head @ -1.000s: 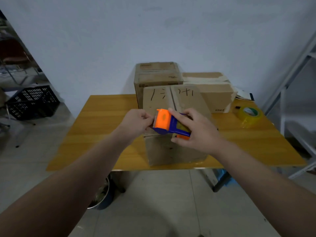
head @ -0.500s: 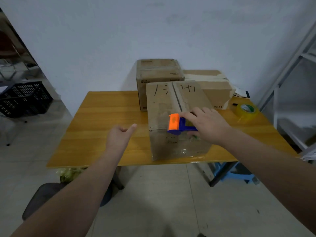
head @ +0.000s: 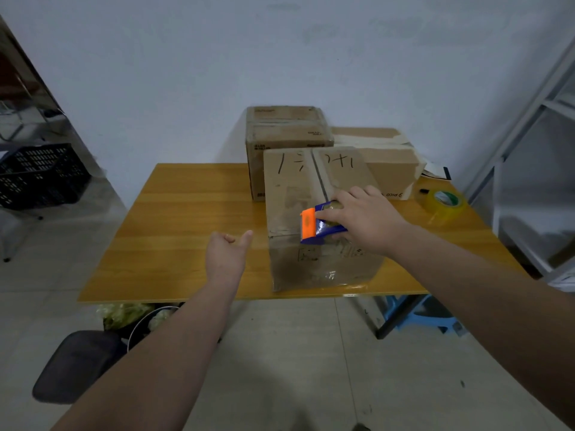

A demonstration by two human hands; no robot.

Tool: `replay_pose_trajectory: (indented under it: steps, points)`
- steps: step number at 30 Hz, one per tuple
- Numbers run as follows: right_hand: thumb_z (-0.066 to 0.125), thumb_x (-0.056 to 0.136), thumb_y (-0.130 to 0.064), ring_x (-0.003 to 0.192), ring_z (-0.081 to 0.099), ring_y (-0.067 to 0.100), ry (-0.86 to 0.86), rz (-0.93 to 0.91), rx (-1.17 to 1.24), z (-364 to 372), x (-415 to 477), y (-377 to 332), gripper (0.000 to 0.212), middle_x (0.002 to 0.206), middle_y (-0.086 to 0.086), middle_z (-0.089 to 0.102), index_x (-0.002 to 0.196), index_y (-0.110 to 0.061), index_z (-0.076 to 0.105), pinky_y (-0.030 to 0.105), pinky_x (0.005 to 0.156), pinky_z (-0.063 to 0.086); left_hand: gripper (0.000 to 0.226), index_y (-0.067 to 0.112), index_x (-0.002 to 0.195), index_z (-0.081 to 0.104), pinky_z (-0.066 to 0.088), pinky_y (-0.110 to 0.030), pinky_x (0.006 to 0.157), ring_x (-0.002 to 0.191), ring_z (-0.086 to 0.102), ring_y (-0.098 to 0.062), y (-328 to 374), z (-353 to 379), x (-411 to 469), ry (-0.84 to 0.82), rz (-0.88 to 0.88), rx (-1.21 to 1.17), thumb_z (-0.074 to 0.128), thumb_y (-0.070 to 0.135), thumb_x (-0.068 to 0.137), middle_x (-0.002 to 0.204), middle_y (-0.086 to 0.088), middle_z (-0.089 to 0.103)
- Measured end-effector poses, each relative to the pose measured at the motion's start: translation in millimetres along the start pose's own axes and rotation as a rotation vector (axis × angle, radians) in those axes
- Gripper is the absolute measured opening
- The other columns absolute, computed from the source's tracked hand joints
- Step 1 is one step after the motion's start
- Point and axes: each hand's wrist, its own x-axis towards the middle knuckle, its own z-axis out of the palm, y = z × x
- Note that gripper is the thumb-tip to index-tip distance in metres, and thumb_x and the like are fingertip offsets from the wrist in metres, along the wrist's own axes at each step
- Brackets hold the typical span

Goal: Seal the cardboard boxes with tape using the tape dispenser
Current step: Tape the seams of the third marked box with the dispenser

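Observation:
A cardboard box [head: 292, 194] with black marker writing on its closed top flaps stands at the front of the wooden table [head: 186, 219]. My right hand [head: 367, 222] grips the orange and blue tape dispenser [head: 314, 227], which rests on the box's top near the front edge over the centre seam. My left hand [head: 227, 255] hovers over the table just left of the box, fingers loosely curled, thumb out, holding nothing.
Two more cardboard boxes [head: 286, 132] [head: 389, 163] stand behind the front one. A spare roll of clear tape [head: 445, 203] lies at the table's right. A metal rack [head: 529, 135] is on the right, a black crate [head: 37, 175] far left, a dark stool [head: 77, 365] and bin below.
My left hand let go of the dispenser's front and dropped away to the left of the box. My right hand set the dispenser down onto the box top near its front edge.

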Motion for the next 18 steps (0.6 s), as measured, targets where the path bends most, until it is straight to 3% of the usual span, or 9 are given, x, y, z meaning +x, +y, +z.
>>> replay_pose_trajectory:
  steps: [18]
  points:
    - [0.05,0.092,-0.048,0.123,0.04,0.025,-0.068,0.013,0.036,7,3,9,0.054,0.138,0.005,0.042,0.142,-0.041,0.031,0.04,0.098,0.031,0.039,0.013,0.092,0.045,0.034,-0.031,0.053,0.063,0.045,-0.012,-6,16,8,-0.015,-0.023,-0.037,0.064,0.045,0.083,0.076,0.002,0.047]
